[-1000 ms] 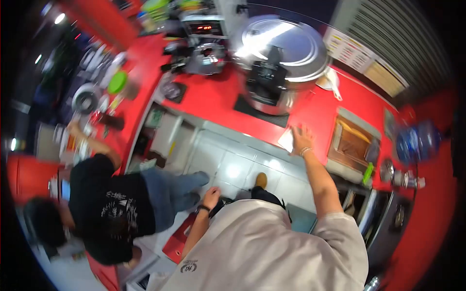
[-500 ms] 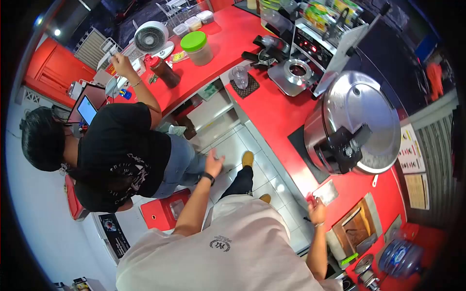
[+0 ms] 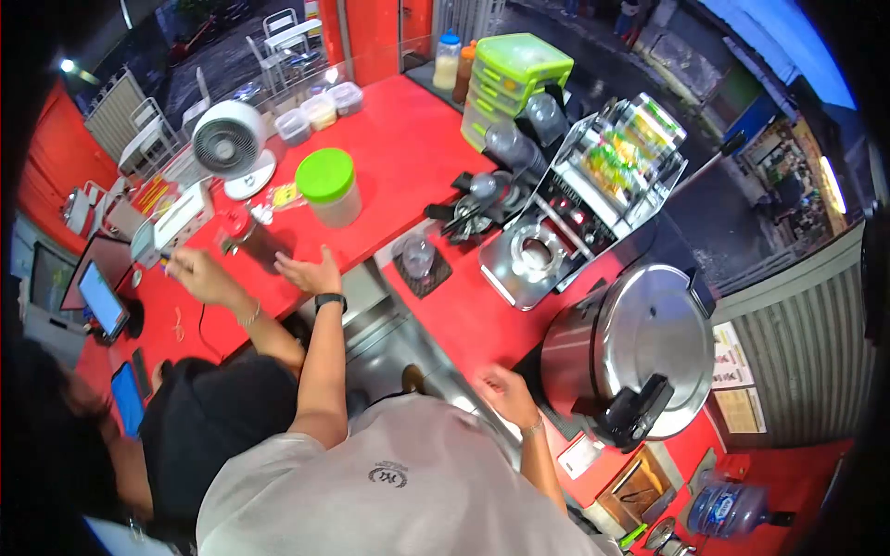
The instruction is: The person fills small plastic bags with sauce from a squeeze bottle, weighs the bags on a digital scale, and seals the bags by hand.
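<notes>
Red-capped, the dark bottle (image 3: 263, 247) stands near the worktop's (image 3: 403, 139) inner edge, base nearest the left hand (image 3: 315, 276), which is open, fingers spread; the right hand (image 3: 508, 393), beside the cooker (image 3: 567, 357), is farther, its grip unclear.

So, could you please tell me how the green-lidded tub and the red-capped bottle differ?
The tub has a bright green lid, while the bottle has a red cap. The tub is broad, the bottle much narrower. The tub's side looks pale and translucent, the bottle's dark brown. The bottle is nearer the fingertips of the left hand than the tub is. Both are on the red counter.
</notes>
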`<state>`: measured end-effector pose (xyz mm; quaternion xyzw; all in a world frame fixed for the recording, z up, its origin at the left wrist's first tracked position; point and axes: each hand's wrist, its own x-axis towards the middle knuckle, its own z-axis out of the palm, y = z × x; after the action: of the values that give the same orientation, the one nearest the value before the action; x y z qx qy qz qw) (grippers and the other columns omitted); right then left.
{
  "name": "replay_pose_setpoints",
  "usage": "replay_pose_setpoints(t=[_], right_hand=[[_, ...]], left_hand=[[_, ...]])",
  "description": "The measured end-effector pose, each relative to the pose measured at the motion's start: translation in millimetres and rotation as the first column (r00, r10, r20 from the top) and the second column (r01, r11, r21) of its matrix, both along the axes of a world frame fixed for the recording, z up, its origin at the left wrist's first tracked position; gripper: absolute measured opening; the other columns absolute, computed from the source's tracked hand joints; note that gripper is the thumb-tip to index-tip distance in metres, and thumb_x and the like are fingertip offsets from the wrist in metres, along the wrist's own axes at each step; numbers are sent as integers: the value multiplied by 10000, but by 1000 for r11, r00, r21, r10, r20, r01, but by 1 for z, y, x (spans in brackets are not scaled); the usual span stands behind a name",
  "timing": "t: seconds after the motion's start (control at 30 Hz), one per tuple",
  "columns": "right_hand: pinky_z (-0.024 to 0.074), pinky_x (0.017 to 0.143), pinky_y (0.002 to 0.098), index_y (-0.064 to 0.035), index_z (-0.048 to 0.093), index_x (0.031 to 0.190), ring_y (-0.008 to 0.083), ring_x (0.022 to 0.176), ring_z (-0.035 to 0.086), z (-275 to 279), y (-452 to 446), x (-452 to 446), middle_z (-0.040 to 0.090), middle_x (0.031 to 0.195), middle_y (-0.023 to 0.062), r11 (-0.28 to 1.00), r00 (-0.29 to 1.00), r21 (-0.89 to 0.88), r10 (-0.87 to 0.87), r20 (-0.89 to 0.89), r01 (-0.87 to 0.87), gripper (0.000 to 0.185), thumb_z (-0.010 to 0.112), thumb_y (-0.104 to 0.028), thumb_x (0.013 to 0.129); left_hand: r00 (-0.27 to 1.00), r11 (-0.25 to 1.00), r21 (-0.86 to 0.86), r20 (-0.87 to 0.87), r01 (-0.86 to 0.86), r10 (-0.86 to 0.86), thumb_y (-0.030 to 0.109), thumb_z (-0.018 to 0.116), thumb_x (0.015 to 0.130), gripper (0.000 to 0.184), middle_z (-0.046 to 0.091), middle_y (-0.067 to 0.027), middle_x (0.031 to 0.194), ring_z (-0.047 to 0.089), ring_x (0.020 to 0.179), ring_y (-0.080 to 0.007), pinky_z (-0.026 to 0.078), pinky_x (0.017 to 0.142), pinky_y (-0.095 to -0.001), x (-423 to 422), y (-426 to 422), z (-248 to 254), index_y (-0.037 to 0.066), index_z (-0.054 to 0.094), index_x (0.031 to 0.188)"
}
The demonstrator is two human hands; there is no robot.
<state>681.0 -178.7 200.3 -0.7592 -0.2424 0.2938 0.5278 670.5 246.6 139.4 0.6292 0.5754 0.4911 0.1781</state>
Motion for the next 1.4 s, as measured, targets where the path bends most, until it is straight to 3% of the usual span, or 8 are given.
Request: replay_pose_setpoints(t=[0.17,0.3,0.47,0.6,0.7,0.93,1.13,1.4], right_hand=[[478,856,424,-25,606,1107,345,983,604,147,159,134,610,1072,144,987,820,100,45,571,-123,359,702,-220,821],[462,913,449,-31,570,1178,386,1037,564,194,261,283,572,1112,230,996,384,67,-86,919,63,470,717,-234,780],[453,958,508,-173,537,1316,373,1209,512,228,326,410,511,1329,153,696,425,-529,340,839,486,565,707,-296,790],[399,972,616,-229,495,1350,362,1274,473,226,344,477,461,1412,130,606,173,-466,478,861,645,607,701,-394,803],[492,911,528,-176,492,1352,318,1119,621,259,354,494,621,1248,117,447,463,-761,610,644,469,807,754,-577,703],[546,840,434,-99,683,1153,292,1063,661,324,367,513,664,1196,109,481,252,-740,731,635,469,512,787,-279,684],[545,827,401,-140,671,1157,284,1089,649,387,346,537,660,1193,125,506,104,-555,670,735,660,273,559,-163,909],[562,781,405,-130,655,1116,298,1015,676,370,314,577,674,1133,116,635,-112,-363,582,806,682,230,524,-170,932]], left_hand=[[989,998,-37,-136,58,-62,251,753,737,928,246,-237,1505,257,1381,-408,226,1114,-558,33,-47,-8,60,232,1481],[926,975,-35,-307,218,-218,285,693,782,889,165,-229,1556,150,1447,-388,155,1138,-571,50,-53,-31,64,213,1497],[870,973,-97,-436,210,-231,398,647,810,902,119,-210,1583,130,1464,-365,129,1140,-572,57,-40,-46,38,197,1503],[844,967,-158,-473,199,-251,437,634,802,930,105,-196,1592,103,1470,-361,107,1132,-585,57,-37,-49,44,180,1512],[848,971,-151,-474,188,-238,431,637,795,946,86,-212,1590,84,1470,-369,100,1126,-596,60,-39,-44,39,164,1514],[821,895,-27,-386,445,-420,356,653,788,918,107,-262,1563,133,1436,-439,116,1113,-614,52,-42,-30,19,179,1498],[666,581,451,-39,677,-745,200,628,757,778,267,-257,1497,244,1381,-446,210,1099,-575,157,-57,87,9,297,1435],[451,367,377,-162,850,-878,197,697,821,309,639,-164,1104,590,1057,-323,458,896,-403,380,1,276,24,641,1071]])
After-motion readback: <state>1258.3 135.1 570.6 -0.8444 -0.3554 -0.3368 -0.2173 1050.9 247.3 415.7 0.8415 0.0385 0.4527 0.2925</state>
